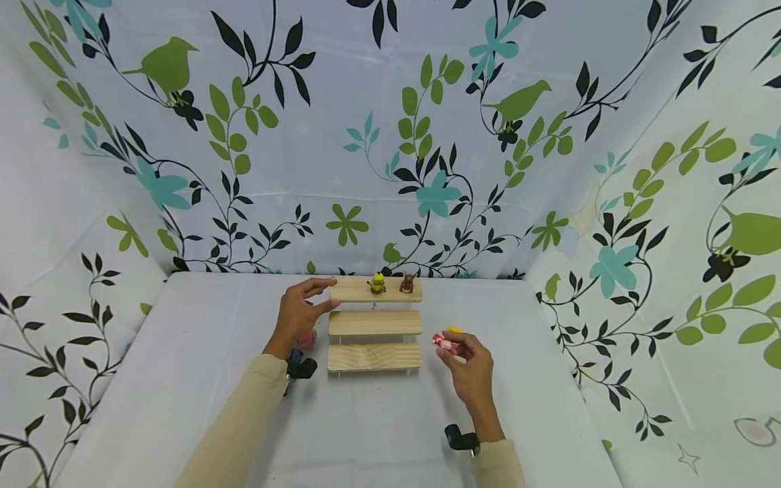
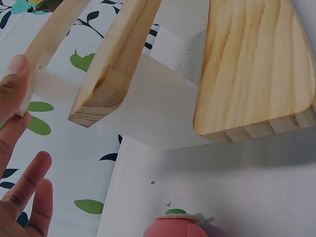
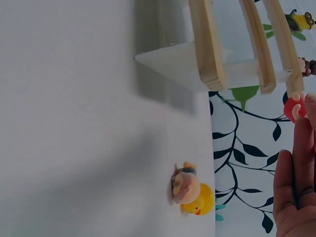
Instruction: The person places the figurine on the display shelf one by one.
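A three-tier wooden shelf [image 1: 375, 357] stands on the white table. The left hand [image 1: 301, 313] pinches the left end of its top board [image 1: 354, 290] between thumb and fingers; in the left wrist view that hand [image 2: 22, 163] has its other fingers spread. On the top board stand a yellow-green figure [image 1: 377, 283] and a brown figure [image 1: 407, 283]. To the right of the shelf, the right hand [image 1: 472, 369] pinches a small red and pink figure [image 1: 446, 344] between thumb and fingertips. The right wrist view shows part of this red figure [image 3: 295, 107] at the fingertips of the hand [image 3: 296, 182].
A yellow duck [image 3: 200, 200] and a peach-coloured figure [image 3: 186, 186] sit on the table right of the shelf. At its left, beside the left wrist, is a red-pink toy [image 2: 175, 226] with a green top. A patterned cloth hangs behind the table.
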Demonstrator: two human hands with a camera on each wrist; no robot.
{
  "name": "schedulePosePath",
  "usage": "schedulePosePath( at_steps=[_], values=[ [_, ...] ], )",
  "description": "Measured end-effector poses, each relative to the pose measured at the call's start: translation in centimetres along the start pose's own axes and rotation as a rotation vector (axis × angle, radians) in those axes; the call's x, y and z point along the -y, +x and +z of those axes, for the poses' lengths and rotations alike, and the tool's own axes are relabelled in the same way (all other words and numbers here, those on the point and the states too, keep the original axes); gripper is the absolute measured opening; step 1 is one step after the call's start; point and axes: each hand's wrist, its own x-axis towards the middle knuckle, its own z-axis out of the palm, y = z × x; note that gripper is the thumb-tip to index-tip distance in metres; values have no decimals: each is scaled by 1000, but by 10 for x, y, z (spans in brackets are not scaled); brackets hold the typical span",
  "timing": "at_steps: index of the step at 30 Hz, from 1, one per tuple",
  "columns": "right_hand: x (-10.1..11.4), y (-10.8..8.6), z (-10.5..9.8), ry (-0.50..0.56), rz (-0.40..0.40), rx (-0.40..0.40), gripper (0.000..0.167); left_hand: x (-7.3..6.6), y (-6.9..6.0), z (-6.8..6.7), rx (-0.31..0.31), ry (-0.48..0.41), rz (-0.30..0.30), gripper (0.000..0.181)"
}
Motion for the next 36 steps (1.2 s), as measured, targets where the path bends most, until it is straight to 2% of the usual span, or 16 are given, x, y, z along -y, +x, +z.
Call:
schedulePosePath(
  at_steps=[4,10,17,21,27,36],
  values=[
    [10,5,7,28,7,1,35,0,0,-1,-3,6,1,47],
    [24,13,18,130,24,32,32,-1,-1,-1,-5,10,-11,46],
    [36,18,28,106,-26,69,26,0,0,-1,-9,6,-5,46],
    [39,20,33,131,-57,84,28,0,0,-1,-11,1,-3,46],
    [45,22,39,167,-76,92,34,0,0,0,-3,-5,-6,46],
    [57,23,48,207,-72,121,28,1,0,-1,0,-4,11,46]
  ],
)
